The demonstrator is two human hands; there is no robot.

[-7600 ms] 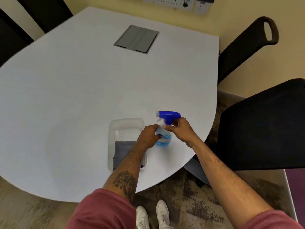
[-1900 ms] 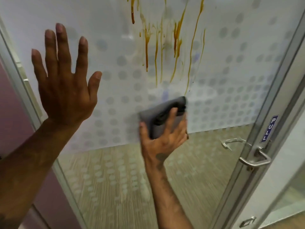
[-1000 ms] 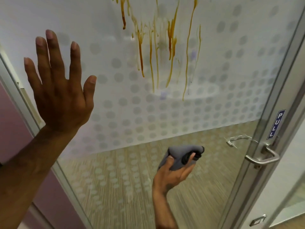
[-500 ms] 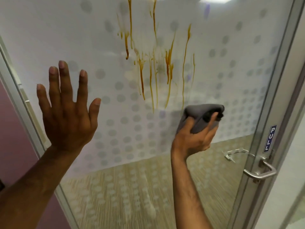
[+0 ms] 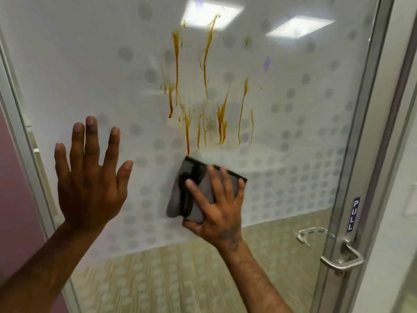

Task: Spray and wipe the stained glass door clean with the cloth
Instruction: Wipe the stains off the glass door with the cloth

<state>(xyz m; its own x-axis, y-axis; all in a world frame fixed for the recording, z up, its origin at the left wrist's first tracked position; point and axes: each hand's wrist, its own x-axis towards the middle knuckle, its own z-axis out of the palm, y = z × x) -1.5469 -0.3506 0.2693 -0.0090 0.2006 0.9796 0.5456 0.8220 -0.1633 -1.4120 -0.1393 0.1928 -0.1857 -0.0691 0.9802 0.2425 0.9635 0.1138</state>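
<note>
The frosted, dotted glass door (image 5: 293, 98) fills the view. Brown-orange drip stains (image 5: 203, 105) run down its middle. My right hand (image 5: 216, 206) presses a folded grey cloth (image 5: 191, 188) flat against the glass, the cloth's top corner just under the lowest drips. Beside it, my left hand (image 5: 90, 177) lies flat on the glass with its fingers spread and holds nothing. No spray bottle is in view.
A metal lever handle (image 5: 343, 260) and a blue PULL label (image 5: 353, 214) sit on the door's right frame. The left frame (image 5: 22, 136) borders a pink wall. Below the frosting, clear glass shows striped flooring (image 5: 180, 279).
My right hand has spread flat and moved left with the cloth, which now lies pressed on the glass under the drips. The view has tilted up, so the left hand sits lower in frame.
</note>
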